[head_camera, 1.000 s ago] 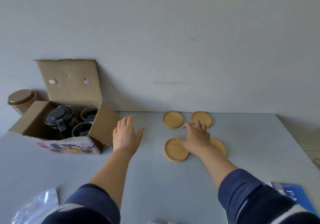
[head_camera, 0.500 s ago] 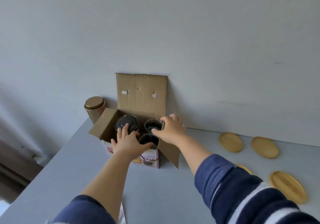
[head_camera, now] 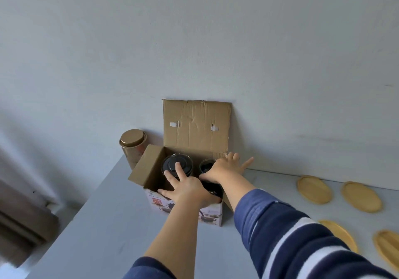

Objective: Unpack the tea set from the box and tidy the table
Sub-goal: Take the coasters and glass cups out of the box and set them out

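An open cardboard box [head_camera: 195,125] stands on the grey table [head_camera: 108,224] against the wall, its lid flap upright. Inside are a glass teapot with a black lid [head_camera: 177,162] on the left and dark glass cups [head_camera: 206,164] on the right. My left hand [head_camera: 187,189] lies over the box's front edge with fingers spread, fingertips touching the teapot lid. Over the cups, my right hand [head_camera: 224,168] reaches with fingers apart, hiding most of them. Neither hand holds anything that I can see.
A gold tin [head_camera: 132,144] stands left of the box by the wall. Several round wooden coasters [head_camera: 314,189] lie on the table's right side. The table's left edge drops off toward a brown curtain [head_camera: 21,224].
Both hands left the coasters and moved left to the box. They now reach farther into it, the left onto the teapot lid, the right over the cups.
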Action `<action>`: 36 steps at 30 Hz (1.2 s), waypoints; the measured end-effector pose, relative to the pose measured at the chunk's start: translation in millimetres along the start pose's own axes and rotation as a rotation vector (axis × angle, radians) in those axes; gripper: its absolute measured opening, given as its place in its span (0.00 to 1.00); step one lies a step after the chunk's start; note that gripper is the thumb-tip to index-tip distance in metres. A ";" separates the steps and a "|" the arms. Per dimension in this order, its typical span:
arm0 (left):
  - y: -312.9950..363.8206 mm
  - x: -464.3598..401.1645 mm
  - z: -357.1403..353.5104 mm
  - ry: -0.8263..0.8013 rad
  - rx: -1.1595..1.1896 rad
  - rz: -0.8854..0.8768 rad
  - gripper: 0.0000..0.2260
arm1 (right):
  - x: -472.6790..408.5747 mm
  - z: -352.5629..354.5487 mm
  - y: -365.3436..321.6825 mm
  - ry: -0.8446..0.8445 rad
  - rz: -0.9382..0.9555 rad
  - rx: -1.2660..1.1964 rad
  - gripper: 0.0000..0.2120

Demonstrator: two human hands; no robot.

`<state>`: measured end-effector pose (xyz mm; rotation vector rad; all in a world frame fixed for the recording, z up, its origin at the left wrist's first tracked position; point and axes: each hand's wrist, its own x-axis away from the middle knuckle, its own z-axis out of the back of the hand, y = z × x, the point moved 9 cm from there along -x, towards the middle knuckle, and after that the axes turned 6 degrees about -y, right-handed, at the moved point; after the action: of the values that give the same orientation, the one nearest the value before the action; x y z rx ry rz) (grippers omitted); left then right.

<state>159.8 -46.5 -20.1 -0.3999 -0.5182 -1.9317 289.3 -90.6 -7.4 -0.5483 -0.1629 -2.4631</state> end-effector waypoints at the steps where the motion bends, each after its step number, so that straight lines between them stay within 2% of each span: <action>1: -0.6 0.7 -0.3 0.006 0.000 -0.012 0.38 | 0.9 1.1 0.4 0.031 0.001 -0.024 0.43; 5: -3.6 3.5 -0.2 0.047 0.004 -0.070 0.37 | 9.2 8.8 0.2 0.152 0.043 -0.157 0.46; 8: -3.5 6.2 -1.4 0.082 0.024 -0.117 0.37 | 16.0 21.8 3.9 0.192 0.095 -0.363 0.48; 12: -4.2 12.9 5.5 0.166 0.097 -0.153 0.38 | 29.7 44.6 24.8 0.160 0.176 -0.781 0.44; 16: -4.2 21.7 28.5 0.256 0.152 -0.192 0.41 | 41.4 61.5 60.2 0.176 0.170 -1.031 0.38; 19: 18.4 39.0 47.9 0.306 0.190 -0.270 0.40 | 49.6 68.6 106.9 0.234 0.143 -1.050 0.34; 24: 81.5 59.6 57.3 0.299 0.355 -0.426 0.36 | 54.2 66.1 190.3 0.353 0.069 -1.054 0.33; 31: 190.7 61.9 -7.3 0.159 0.413 -0.537 0.34 | 40.4 36.1 312.7 0.421 -0.138 -1.027 0.36; 36: 252.2 47.0 -61.3 0.068 0.413 -0.562 0.35 | 20.9 0.8 378.8 0.418 -0.269 -1.034 0.38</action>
<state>369.8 -205.3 -4.9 0.0934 -1.0428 -2.2808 496.1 -408.6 -1.9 -0.3968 1.3309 -2.7143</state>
